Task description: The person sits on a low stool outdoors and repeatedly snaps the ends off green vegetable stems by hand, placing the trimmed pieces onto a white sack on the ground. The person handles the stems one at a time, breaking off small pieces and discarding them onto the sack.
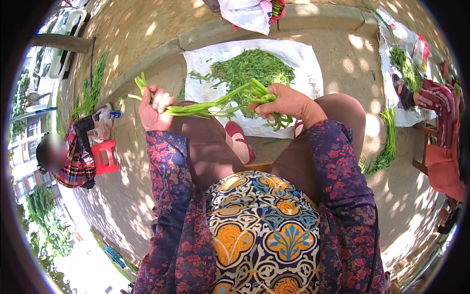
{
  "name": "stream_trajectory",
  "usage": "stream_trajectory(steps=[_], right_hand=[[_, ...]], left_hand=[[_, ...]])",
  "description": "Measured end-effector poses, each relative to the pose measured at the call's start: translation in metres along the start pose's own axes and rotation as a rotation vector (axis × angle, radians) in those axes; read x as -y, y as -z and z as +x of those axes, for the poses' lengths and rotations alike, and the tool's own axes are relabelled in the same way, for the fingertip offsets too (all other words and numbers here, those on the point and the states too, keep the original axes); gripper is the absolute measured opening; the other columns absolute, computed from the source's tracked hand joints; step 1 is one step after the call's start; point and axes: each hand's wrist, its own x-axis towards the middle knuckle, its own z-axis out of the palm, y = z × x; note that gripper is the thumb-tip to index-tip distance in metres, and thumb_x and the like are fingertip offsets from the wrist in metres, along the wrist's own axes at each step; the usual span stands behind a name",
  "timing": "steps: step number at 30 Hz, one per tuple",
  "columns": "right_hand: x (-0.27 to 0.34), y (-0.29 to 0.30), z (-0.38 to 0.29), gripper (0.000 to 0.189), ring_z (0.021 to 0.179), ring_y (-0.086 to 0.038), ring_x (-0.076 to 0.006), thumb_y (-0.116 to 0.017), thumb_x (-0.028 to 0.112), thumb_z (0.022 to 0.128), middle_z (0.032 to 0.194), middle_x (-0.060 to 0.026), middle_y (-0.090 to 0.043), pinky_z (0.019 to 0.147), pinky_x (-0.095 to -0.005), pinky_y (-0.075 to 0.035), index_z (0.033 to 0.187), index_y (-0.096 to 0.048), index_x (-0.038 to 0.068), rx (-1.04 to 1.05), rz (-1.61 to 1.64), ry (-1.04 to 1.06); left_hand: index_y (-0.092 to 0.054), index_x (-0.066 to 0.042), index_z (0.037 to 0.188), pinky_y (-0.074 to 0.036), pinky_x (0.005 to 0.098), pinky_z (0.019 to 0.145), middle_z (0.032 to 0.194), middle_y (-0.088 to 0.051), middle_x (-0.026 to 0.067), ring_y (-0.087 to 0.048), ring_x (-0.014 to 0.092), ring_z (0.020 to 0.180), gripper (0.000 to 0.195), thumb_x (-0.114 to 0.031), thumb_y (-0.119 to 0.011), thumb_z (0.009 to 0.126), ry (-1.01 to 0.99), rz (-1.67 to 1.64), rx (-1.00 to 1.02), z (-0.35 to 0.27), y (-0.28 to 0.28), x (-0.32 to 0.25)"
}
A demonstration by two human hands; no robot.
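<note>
My left hand [157, 107] is closed around a small bundle of long green vegetable stems [202, 107], whose ends stick out above the thumb. The stems stretch across my lap to my right hand [288, 103], which grips their bent and folded part between thumb and fingers. Curled stem ends hang below the right hand. Beyond both hands, on the ground, a heap of loose green leaves [253, 68] covers the middle of a white plastic sheet [310, 66]. My right fingers hide part of the bundle.
A bag with green stems [278, 8] sits by the stone curb [319, 18]. At left, a person [79, 154] is beside a red plastic stool [105, 157] and long greens [93, 92]. Another person's leg [437, 99] is at right, near a stem bundle [389, 139].
</note>
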Motion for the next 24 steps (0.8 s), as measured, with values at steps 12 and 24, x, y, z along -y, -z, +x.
stream_trajectory(steps=[12,24], right_hand=[[-0.008,0.01,0.008,0.014,0.054,-0.052,-0.0103,-0.062,0.008,0.077,0.064,-0.0035,-0.055,0.051,-0.0226,-0.042,0.085,-0.061,-0.003,-0.463,0.2,0.06],[-0.009,0.027,0.011,0.009,0.052,-0.05,-0.01,-0.064,0.007,0.075,0.063,-0.002,-0.054,0.047,-0.0247,-0.039,0.081,-0.061,0.001,-0.871,0.345,0.124]], left_hand=[[-0.051,-0.008,0.087,-0.033,0.0267,0.055,0.053,-0.03,-0.0019,-0.027,0.01,0.046,0.027,-0.03,-0.041,0.098,-0.155,0.173,-0.168,0.002,0.003,-0.006],[-0.05,-0.008,0.086,-0.036,0.0293,0.057,0.054,-0.029,-0.0024,-0.027,0.011,0.046,0.024,-0.03,-0.046,0.096,-0.282,0.278,-0.356,0.003,0.004,-0.004]])
